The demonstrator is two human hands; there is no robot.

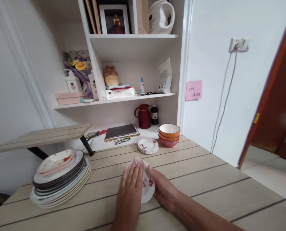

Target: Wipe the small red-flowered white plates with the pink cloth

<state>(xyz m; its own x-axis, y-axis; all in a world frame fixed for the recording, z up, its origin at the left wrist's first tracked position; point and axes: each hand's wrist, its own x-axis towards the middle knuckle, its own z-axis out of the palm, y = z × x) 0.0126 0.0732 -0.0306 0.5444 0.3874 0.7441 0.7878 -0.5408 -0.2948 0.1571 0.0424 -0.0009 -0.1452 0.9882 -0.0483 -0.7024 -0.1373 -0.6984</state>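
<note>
A small white plate (pixel 147 196) with red flowers is held tilted over the wooden table, in front of me. My right hand (pixel 163 190) grips its right edge, thumb along the rim and the other fingers mostly hidden. My left hand (pixel 130 184) presses a thin, pale pink cloth (pixel 138 159) onto the plate's face, its fingers long and side by side. The left thumb is out of sight. Just beyond lies a stack of matching small plates (pixel 147 145). Beside that stack stand several nested bowls (pixel 169 136), orange above and red at the bottom.
At left rises a tall pile of larger plates and dishes (pixel 61 183), near a raised wooden shelf (pixel 44 136). Behind are a laptop (pixel 121 131), glasses (pixel 122 141), a red jug (pixel 144 117) and a dark bottle (pixel 154 115). The table's right edge borders the wall.
</note>
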